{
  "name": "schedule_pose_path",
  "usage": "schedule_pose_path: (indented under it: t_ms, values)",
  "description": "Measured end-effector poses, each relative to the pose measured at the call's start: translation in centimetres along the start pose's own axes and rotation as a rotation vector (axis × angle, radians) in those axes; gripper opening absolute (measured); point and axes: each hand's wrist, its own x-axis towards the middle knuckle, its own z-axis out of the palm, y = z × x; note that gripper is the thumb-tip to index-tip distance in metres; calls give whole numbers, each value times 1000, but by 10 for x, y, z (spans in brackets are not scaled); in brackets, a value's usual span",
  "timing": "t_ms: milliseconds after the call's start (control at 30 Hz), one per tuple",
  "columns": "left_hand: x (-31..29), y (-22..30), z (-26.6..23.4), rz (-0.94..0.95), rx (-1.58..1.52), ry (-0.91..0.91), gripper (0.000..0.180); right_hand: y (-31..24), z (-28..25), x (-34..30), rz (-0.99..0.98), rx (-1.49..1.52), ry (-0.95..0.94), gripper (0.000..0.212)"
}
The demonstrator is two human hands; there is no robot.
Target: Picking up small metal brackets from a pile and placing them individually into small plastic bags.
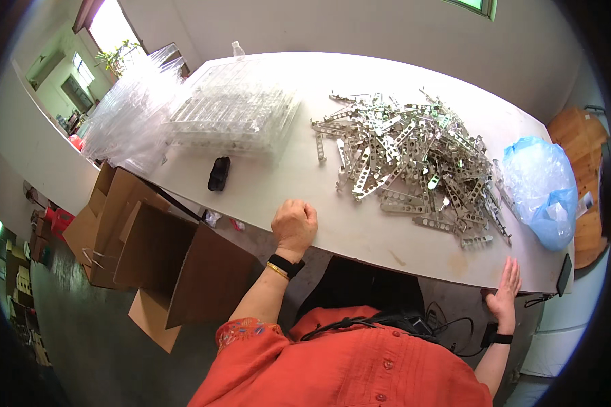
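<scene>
One white table (360, 234) bears a metal bracket pile (409, 159), blue bag (542, 186).

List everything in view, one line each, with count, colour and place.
Perforated metal strips: one big pile, silver, table centre-right.
Plastic trays: one stack, clear, table far left.
Plastic bag: one, blue, table right end.
Small device: one, black, near trays.
Bottle: one, clear, far edge.
Table: one, white.
Cardboard boxes: several, brown, floor left.
Left hand: fist, resting on table edge.
Right hand: flat, fingers at table edge.
</scene>
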Motion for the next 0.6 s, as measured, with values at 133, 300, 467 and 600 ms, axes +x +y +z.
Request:
schedule_pose_path:
  t_ms: [133,300,467,600]
  values:
    - [-1,-2,-1,-3,0,-4,18,0,-1,3,-10,12,-30,115]
    - [-2,-4,-1,1,-8,4,18,4,-7,1,-26,22,-86,113]
    - [0,-1,0,17,-16,16,17,9,-19,-4,-75,114,-124,105]
    - [-3,-9,20,13,-36,11,15,8,-40,-5,-151,309,-183,87]
